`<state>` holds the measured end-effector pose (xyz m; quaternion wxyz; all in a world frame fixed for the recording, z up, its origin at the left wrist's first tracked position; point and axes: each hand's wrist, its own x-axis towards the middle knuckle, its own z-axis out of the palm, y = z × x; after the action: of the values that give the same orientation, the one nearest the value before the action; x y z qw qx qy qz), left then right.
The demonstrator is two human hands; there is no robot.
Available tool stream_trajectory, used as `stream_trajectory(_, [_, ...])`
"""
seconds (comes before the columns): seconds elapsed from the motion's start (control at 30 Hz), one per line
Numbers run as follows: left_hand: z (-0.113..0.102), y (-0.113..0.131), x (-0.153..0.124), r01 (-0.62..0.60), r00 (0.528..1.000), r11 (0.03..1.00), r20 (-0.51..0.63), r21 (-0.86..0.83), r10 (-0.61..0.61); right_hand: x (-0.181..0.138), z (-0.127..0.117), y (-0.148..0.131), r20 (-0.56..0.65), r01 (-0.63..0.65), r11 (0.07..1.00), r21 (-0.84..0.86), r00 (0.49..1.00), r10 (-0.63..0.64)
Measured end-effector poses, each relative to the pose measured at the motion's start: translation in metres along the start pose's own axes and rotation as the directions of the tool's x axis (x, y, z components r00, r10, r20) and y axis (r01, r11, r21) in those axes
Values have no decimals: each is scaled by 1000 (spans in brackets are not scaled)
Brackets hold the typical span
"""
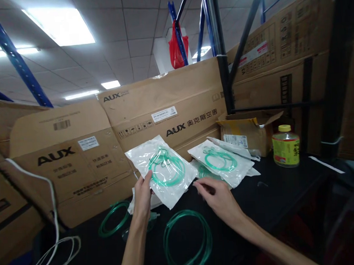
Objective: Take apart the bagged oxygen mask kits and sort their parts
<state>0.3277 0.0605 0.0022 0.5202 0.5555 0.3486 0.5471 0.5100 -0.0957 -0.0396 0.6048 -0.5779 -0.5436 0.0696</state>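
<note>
My left hand (144,196) holds up a clear plastic pouch (162,169) with a coil of green tubing sealed inside, thumb on its lower left edge. My right hand (217,195) hovers just right of that pouch, fingers loosely curled and holding nothing, close to a stack of similar sealed pouches (222,161) lying on the black table (285,194). A loose coil of green tubing (188,241) lies on the table below my hands. Another loose green coil (113,219) sits to the left.
Large AUX cardboard boxes (164,109) wall off the back of the table. A small open carton (249,131) and a yellow-labelled jar (285,145) stand at the right. White cable (54,247) trails at the left. Blue and black rack posts rise behind.
</note>
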Motion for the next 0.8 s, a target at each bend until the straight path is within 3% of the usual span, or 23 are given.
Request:
stream_trajectory(0.17, [10,-3,-7,-47,998,998,37,-47,48,15,28,13,76,-192,914,357,981,177])
stream_trajectory(0.37, [13,-8,-16,-43,988,998,150,-36,48,20,39,16,88,-289,733,616,950,300])
stream_trajectory(0.6, [18,-15,-21,12,969,999,245,34,-20,16,34,13,222,-376,568,732,920,324])
stream_trajectory(0.8, [13,-17,-19,42,992,998,116,45,-47,18,30,17,252,-390,566,727,917,308])
